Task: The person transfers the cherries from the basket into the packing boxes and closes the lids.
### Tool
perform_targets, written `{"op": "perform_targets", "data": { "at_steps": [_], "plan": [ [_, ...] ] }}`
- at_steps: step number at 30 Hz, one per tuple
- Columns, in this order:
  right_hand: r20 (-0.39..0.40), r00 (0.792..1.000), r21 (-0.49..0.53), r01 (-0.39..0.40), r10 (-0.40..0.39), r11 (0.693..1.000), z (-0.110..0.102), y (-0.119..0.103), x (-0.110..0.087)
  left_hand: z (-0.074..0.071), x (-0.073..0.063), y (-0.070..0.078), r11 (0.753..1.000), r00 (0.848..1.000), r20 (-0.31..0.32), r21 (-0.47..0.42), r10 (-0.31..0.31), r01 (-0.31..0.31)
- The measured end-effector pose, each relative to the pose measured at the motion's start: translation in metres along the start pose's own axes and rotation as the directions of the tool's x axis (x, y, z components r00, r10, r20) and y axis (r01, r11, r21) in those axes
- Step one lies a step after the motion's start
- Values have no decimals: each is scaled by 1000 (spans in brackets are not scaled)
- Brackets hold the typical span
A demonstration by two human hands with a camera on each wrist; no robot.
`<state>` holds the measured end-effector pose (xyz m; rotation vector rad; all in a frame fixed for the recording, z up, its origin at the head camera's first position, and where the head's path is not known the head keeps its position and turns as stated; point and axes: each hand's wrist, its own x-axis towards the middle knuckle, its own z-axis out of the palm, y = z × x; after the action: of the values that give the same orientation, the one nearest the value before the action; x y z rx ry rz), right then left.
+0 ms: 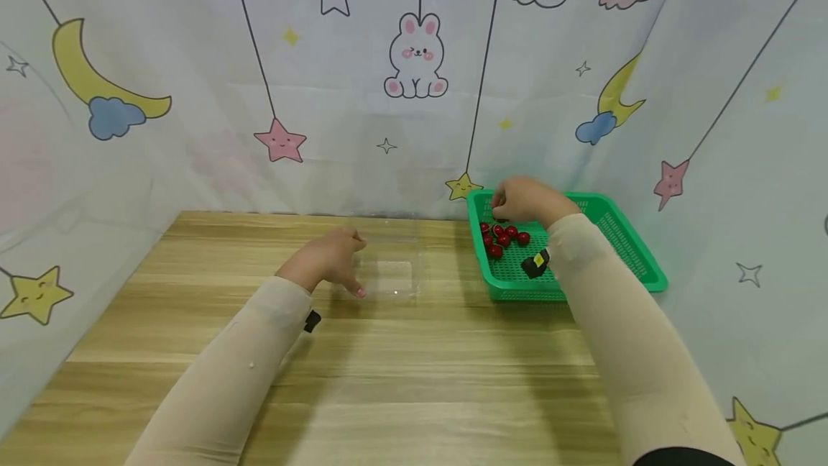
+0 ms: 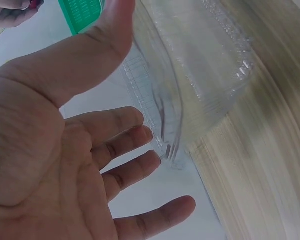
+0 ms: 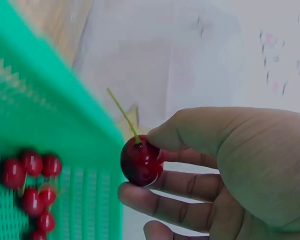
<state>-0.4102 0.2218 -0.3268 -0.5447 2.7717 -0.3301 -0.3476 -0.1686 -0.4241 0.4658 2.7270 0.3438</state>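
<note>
Between thumb and fingers, my right hand (image 1: 527, 201) pinches a dark red cherry (image 3: 141, 161), whose green stem points up and away in the right wrist view. That hand is over the back left of a green plastic basket (image 1: 481, 265). Several more cherries (image 1: 503, 239) lie in the basket's left part. My left hand (image 1: 330, 259) is at the left side of a clear plastic box (image 1: 394, 277) on the table, its thumb and fingers spread apart. In the left wrist view the fingertips (image 2: 149, 159) come right up to the box's transparent wall.
The wood-grain table (image 1: 414, 380) runs up to a white cloth backdrop (image 1: 349, 99) printed with stars, moons and a rabbit. The basket stands at the table's back right, beside the cloth, and the box stands to its left.
</note>
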Motion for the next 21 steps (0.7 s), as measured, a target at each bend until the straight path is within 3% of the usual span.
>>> {"op": "perform_targets", "data": {
  "at_steps": [7,13,21],
  "plan": [
    [6,996,4,85,-85,996,20,-52,2,-4,1,0,999,1000,7,44,-2,2],
    [10,982,31,189,-189,982,44,-80,7,-9,4,4,996,1000,14,90,-25,24],
    [23,955,33,294,-294,955,88,-105,32,-5,2,8,996,999,29,84,-39,36]
  ]
}}
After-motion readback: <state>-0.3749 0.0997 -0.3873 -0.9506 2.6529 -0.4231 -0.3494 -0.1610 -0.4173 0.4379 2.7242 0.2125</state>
